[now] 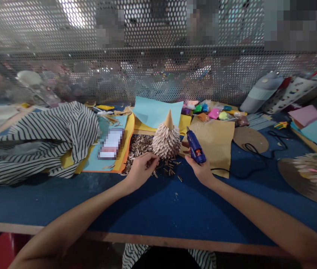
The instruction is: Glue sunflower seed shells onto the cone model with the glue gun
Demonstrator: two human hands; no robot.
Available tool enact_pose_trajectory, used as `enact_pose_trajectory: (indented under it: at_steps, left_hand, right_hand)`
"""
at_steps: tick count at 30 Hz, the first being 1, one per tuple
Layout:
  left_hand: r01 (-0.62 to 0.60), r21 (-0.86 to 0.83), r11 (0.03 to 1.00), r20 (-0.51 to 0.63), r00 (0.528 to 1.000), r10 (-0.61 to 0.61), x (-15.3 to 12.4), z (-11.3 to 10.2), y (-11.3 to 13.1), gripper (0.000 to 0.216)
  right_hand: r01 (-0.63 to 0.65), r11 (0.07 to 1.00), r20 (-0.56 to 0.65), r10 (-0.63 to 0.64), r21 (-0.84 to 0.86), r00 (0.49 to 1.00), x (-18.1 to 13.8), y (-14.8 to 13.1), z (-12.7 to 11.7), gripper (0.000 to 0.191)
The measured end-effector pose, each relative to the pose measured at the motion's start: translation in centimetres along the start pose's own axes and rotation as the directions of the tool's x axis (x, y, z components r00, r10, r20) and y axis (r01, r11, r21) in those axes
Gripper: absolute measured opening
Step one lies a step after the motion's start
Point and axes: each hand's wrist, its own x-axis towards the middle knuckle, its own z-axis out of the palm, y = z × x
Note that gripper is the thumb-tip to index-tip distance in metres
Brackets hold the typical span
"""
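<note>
Two bare forearms stretched forward over a dark blue tabletop (158,201), wrists bent inward. Left hand (141,171) palm-down, fingers curled together just beside the cone, any grip hidden. Right hand (200,168) closed firmly around one blue hot glue gun (196,146), black cord (231,172) trailing right. Between the hands, one upright cone covered in overlapping pale sunflower seed shells (166,142), its tan paper tip (168,120) bare. Left of it, one uncountable heap of loose striped seed shells (138,147). Farther right, one round brown cardboard disc (250,139).
</note>
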Motion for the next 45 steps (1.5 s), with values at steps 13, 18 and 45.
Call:
enact_pose_trajectory:
  at_steps: [13,18,45]
  left_hand:
    - [0.361,-0.592,0.721,0.113,0.922,-0.370,0.9,-0.6,1.1,0.033]
    - [0.236,-0.436,0.868,-0.151,0.932,-0.329,1.5,-1.6,0.4,0.026]
    - [-0.053,0.013,0.999,-0.336,0.940,0.054,2.1,-3.6,-0.8,0.032]
  right_hand:
    - [0.208,0.978,0.049,-0.207,-0.011,0.977,-1.1,-2.0,-0.8,0.007]
    - [0.242,0.970,0.078,-0.240,-0.013,0.968,-1.6,-2.7,-1.0,0.007]
    - [0.282,0.953,0.173,-0.261,-0.112,0.950,-2.1,-2.9,-0.9,0.003]
